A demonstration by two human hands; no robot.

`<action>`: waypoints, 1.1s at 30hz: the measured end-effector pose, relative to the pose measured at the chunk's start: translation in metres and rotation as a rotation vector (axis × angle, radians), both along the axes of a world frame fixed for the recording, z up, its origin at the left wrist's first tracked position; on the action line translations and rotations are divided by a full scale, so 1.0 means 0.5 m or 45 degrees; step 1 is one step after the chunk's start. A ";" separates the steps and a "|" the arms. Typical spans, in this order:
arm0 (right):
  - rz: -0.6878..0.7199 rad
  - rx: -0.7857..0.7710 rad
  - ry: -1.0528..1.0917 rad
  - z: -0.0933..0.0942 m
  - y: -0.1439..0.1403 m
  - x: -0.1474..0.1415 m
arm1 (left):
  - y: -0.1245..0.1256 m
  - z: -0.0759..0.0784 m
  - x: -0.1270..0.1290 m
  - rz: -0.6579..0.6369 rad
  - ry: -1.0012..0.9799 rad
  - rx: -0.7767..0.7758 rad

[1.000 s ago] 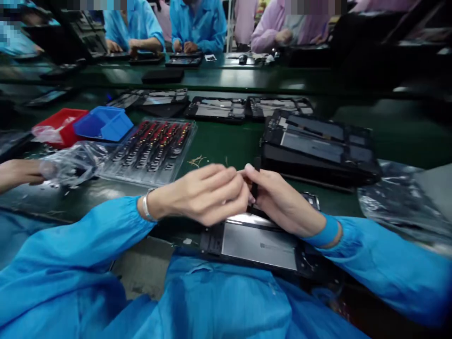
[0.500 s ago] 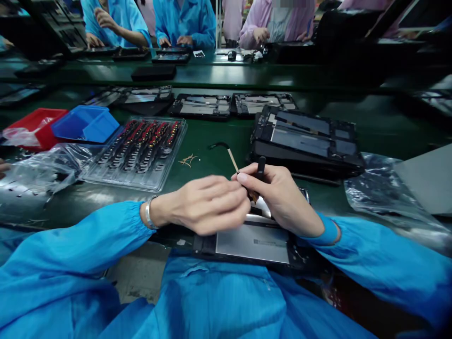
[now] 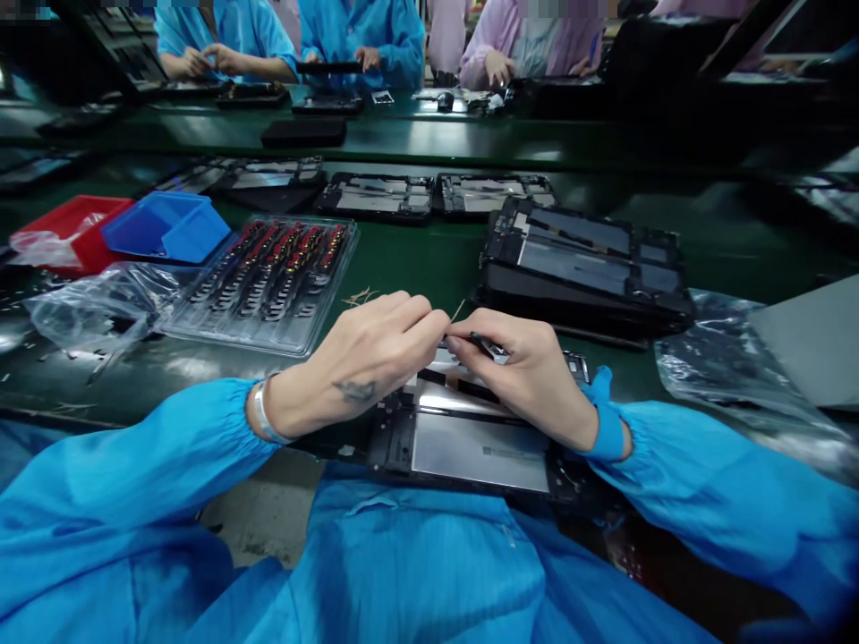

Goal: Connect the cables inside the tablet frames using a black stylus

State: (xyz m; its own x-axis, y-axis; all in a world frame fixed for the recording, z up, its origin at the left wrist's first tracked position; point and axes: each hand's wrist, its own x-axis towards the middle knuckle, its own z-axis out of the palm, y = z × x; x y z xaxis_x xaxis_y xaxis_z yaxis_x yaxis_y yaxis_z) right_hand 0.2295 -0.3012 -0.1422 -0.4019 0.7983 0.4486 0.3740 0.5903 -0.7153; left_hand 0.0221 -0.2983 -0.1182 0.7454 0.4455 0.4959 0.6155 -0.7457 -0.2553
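Note:
My left hand [image 3: 386, 353] is closed, its fingertips meeting those of my right hand above an opened tablet [image 3: 480, 456]. My right hand [image 3: 530, 371] pinches a thin flex cable; only a pale sliver of the cable [image 3: 459, 310] shows past the fingertips. A dark piece with a shiny part [image 3: 489, 346] also sticks out between the right thumb and fingers; its kind is unclear. What the left fingers grip is hidden behind the hand. The tablet lies flat near the bench edge, its silver inside facing up, partly covered by both hands.
A clear tray [image 3: 261, 286] of small red-and-black parts sits left, near blue [image 3: 167, 228] and red [image 3: 73, 237] bins. Thin tan strips [image 3: 361, 297] lie beside it. Stacked opened tablets [image 3: 583, 259] and a plastic bag [image 3: 725, 358] are right. Co-workers sit across the bench.
My left hand has turned, its back now more upward, and its fingers have closed at the right fingertips. The flex cable, earlier sticking up in plain view, is now mostly hidden.

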 end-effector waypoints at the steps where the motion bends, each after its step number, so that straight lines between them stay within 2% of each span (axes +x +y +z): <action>1: -0.001 -0.001 -0.008 0.000 0.001 0.000 | 0.010 -0.003 -0.006 -0.005 -0.038 -0.034; 3: -0.046 -0.026 -0.010 -0.001 0.006 0.001 | 0.042 -0.011 -0.029 0.048 -0.136 -0.116; 5: -0.118 -0.090 0.016 -0.002 0.015 0.003 | 0.085 -0.022 -0.064 0.171 -0.182 -0.200; 9: -0.153 -0.229 0.101 -0.006 0.032 0.006 | 0.167 -0.052 -0.141 0.404 -0.005 -0.434; 12: -0.145 -0.286 0.134 -0.007 0.037 0.008 | 0.192 -0.067 -0.173 0.478 0.121 -0.562; 14: -0.154 -0.324 0.161 -0.006 0.035 0.007 | 0.190 -0.068 -0.177 0.450 0.150 -0.581; 16: -0.169 -0.385 0.228 -0.004 0.029 0.004 | 0.175 -0.062 -0.162 0.390 0.080 -0.555; 18: -0.187 -0.491 0.326 -0.004 0.020 -0.002 | 0.149 -0.054 -0.126 0.265 -0.189 -0.602; 20: -0.188 -0.601 0.415 -0.007 0.011 -0.009 | 0.117 -0.046 -0.076 0.092 -0.596 -0.871; 22: -0.166 -0.654 0.461 -0.012 0.006 -0.013 | 0.087 -0.038 -0.025 -0.075 -0.958 -1.277; 23: -0.157 -0.649 0.470 -0.014 0.006 -0.013 | 0.075 -0.033 -0.004 -0.128 -1.088 -1.441; 25: -0.177 -0.565 0.454 -0.013 0.009 -0.008 | 0.064 -0.021 0.024 -0.174 -1.214 -1.575; 27: -0.219 -0.400 0.402 -0.004 0.015 0.001 | 0.067 -0.007 0.033 -0.173 -1.105 -1.535; 29: -0.224 -0.239 0.334 0.009 0.021 0.011 | 0.077 0.007 0.031 -0.146 -0.815 -1.457; 33: -0.140 -0.095 0.227 0.020 0.025 0.019 | 0.096 0.020 0.023 -0.091 -0.343 -1.270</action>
